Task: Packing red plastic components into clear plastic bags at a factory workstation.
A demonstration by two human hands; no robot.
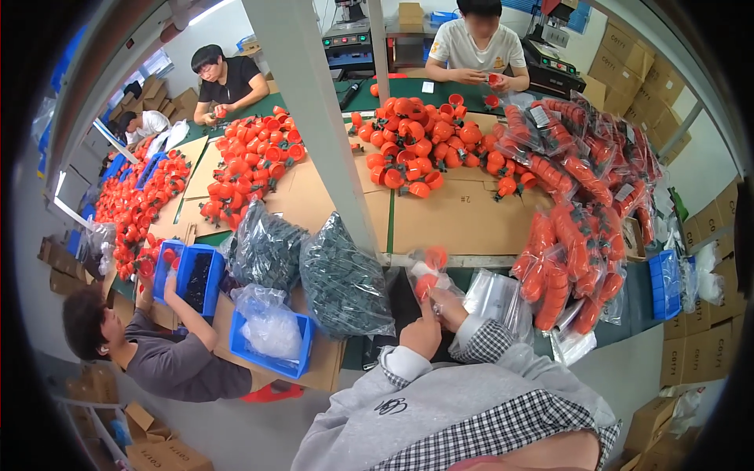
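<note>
My left hand (pixel 422 333) and my right hand (pixel 450 307) meet at the near table edge, both closed around a clear plastic bag (pixel 425 272) that holds orange-red plastic parts. The bag stands upright between my fingers, its top gathered. A stack of empty clear bags (pixel 495 297) lies just right of my right hand. A large heap of filled bags of orange parts (pixel 577 212) spreads to the right.
Loose orange parts (pixel 420 145) pile on cardboard sheets. Two big bags of dark parts (pixel 342 279) lie to my left, beside blue bins (pixel 271 337). A grey post (pixel 314 118) rises from the table. Several other people work around it; cardboard boxes (pixel 707 330) stack at right.
</note>
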